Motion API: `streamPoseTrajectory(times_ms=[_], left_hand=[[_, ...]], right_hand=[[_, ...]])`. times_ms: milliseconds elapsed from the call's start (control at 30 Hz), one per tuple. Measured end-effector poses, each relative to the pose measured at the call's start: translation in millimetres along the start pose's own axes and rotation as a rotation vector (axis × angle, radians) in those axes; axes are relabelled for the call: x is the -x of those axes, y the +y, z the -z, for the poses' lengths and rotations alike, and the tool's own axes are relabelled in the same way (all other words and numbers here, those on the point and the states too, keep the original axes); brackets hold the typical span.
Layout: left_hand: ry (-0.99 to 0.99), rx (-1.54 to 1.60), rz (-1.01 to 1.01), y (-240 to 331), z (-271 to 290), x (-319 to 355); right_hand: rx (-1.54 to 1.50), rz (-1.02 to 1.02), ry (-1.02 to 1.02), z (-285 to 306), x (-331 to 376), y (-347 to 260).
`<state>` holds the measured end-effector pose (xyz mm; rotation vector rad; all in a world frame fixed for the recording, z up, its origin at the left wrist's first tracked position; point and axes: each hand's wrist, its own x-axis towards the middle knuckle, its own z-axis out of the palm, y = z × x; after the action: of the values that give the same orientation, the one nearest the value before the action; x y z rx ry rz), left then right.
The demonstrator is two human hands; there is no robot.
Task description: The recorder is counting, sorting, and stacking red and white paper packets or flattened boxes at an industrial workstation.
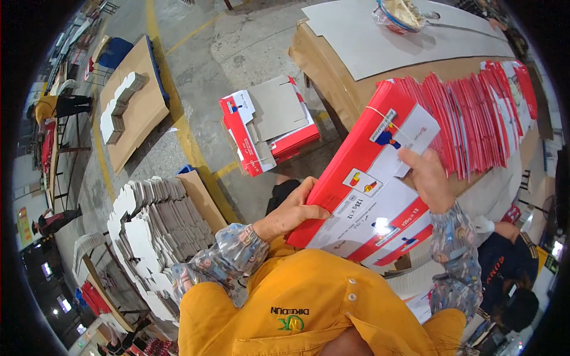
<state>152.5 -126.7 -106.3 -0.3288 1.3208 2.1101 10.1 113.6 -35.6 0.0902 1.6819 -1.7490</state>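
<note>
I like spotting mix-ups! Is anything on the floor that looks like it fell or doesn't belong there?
Yes, maybe. A red and white box lies on the concrete floor, tipped at an angle, flaps open, away from the neat row of flat boxes on the table. Both hands, left hand and right hand, hold another flat box.

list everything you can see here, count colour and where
flat carton: one, red and white, held up in both hands, centre
carton stack: one fanned row, too many to count, red and white, on the table, right
table: one, brown, upper right
grey sheet: one, on the table top
bowl: one, clear with blue rim, top edge
folded carton: one, red, white and grey, on the floor, centre
blank stack: one pile, white and grey, lower left
board: one, brown, upper left, with white pieces on it
left hand: carton's lower left edge
right hand: carton's right side
</note>
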Motion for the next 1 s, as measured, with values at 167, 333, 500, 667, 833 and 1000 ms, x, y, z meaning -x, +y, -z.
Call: streamPoseTrajectory(times_ms=[167, 333, 500, 667, 833, 1000], left_hand=[[0.028, 0.179, 0.032, 6.1, 19.7, 11.1], [0.051, 0.288, 0.101, -3.0, 45.3, 33.5], [0.158, 0.283, -0.075, 49.0, 98.8, 55.2], [0.141, 0.283, -0.085, 64.9, 143.4, 44.6], [0.246, 0.293, -0.056, 59.5, 162.8, 47.2], [0.346, 0.150, -0.098, 54.2, 164.6, 33.1]], right_hand=[[0.044, 0.020, 0.058, -40.2, -17.3, -7.8], [0.371, -0.032, 0.064, -65.1, -26.5, -16.5], [0.444, 0.343, 0.456, -2.1, -17.9, -2.5], [-0.045, 0.256, 0.418, -25.1, -12.9, 125.9], [-0.177, 0.089, 0.446, -111.6, -19.0, 105.2], [-0.059, 0.117, 0.492, -109.1, -42.5, 136.3]])
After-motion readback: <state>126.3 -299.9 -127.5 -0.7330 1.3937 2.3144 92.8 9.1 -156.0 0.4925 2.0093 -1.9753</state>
